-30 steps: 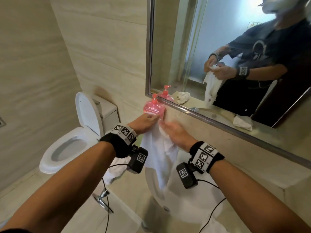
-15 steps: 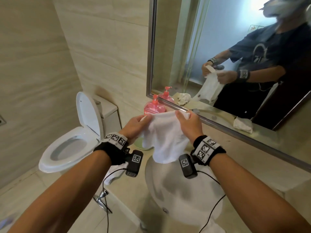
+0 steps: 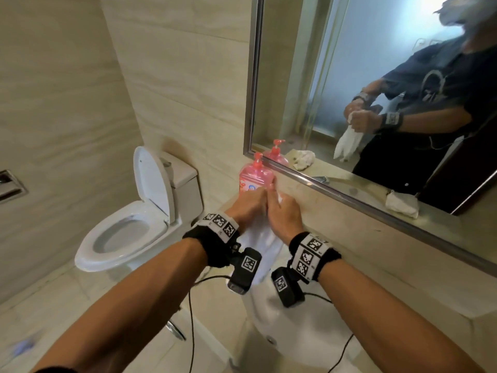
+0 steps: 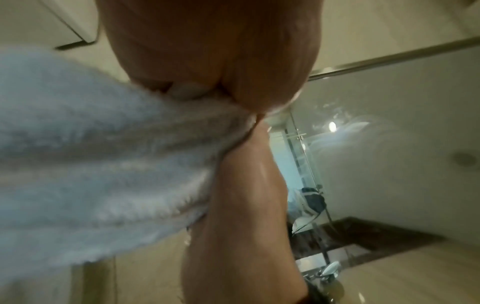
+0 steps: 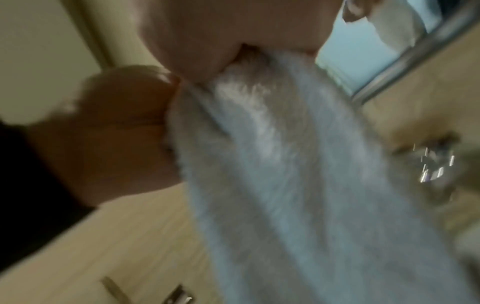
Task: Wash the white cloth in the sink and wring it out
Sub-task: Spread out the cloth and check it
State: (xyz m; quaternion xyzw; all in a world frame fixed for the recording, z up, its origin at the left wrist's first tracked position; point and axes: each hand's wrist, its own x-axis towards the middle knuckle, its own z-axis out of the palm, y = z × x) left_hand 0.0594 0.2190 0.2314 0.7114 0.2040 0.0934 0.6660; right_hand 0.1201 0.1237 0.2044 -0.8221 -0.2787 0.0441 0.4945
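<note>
A: What do you see from the head camera?

B: Two hands are pressed close together above the white sink (image 3: 304, 329). The left hand (image 3: 248, 208) and the right hand (image 3: 282, 216) both squeeze the top of the white cloth (image 3: 262, 246). The rest of the cloth hangs down between the wrists, over the sink.

A: What else is there?

B: A pink soap bottle (image 3: 255, 176) stands just behind the hands, by the mirror (image 3: 376, 76). A white toilet (image 3: 134, 219) with its lid up is off to the left.

A: And the left wrist camera?

B: The left hand (image 4: 213, 51) is at the top, fingers curled tight on the bunched cloth (image 4: 103, 154). The right hand (image 4: 244, 195) comes up from below and touches the cloth too.

A: And the right wrist camera?

B: It is blurry. The right hand (image 5: 233, 30) clamps the top of the cloth (image 5: 298, 185), which hangs down in long folds. The left hand (image 5: 116, 133) is beside it, against the cloth.
</note>
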